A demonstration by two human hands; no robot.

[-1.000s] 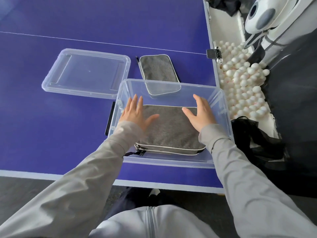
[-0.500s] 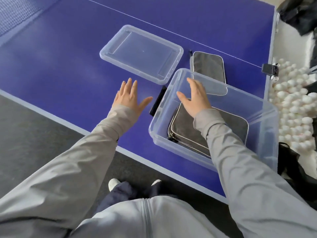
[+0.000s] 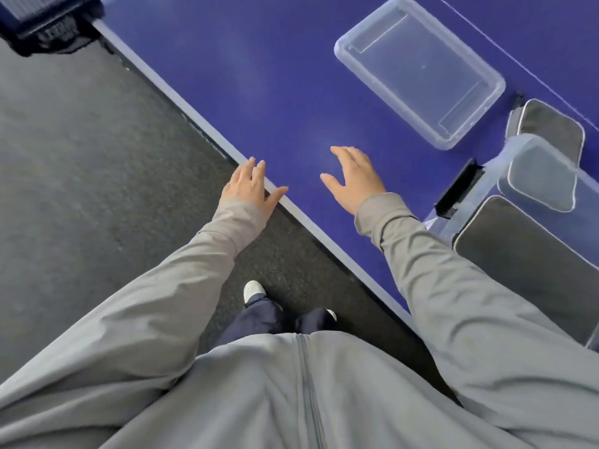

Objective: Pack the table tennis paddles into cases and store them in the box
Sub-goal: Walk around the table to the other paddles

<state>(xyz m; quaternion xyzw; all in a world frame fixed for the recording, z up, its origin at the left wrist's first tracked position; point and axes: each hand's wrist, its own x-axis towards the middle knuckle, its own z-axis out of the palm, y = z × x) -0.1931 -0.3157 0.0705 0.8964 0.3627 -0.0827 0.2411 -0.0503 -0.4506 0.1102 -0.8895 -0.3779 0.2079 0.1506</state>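
At about nine o'clock the left hand (image 3: 249, 186) hangs over the pale edge of the blue table-tennis desk (image 3: 285, 92), fingers spread wide and holding nothing. Just beside it, toward three o'clock, the right hand (image 3: 355, 179) hovers over bare blue surface, likewise splayed and empty.

Farther along, at roughly one o'clock from the right hand, the clear rectangular plastic lid (image 3: 419, 71) lies flat on the desk, well apart from both hands, its long axis running from eleven o'clock to five o'clock.

At three o'clock, near the frame's edge, stands the clear plastic storage box (image 3: 531, 150). A grey fabric paddle case with pale piping (image 3: 531, 254) lies flat inside it, and a second grey fabric case (image 3: 551, 124) rests on the desk behind the box, partly seen through its wall. A thin black object (image 3: 457, 189) sits against the box's left side; what it is I cannot tell.

As I judge it, the second case is what remains to be stored, and it lies toward two o'clock from the right hand, which is clearly the nearer of the two.
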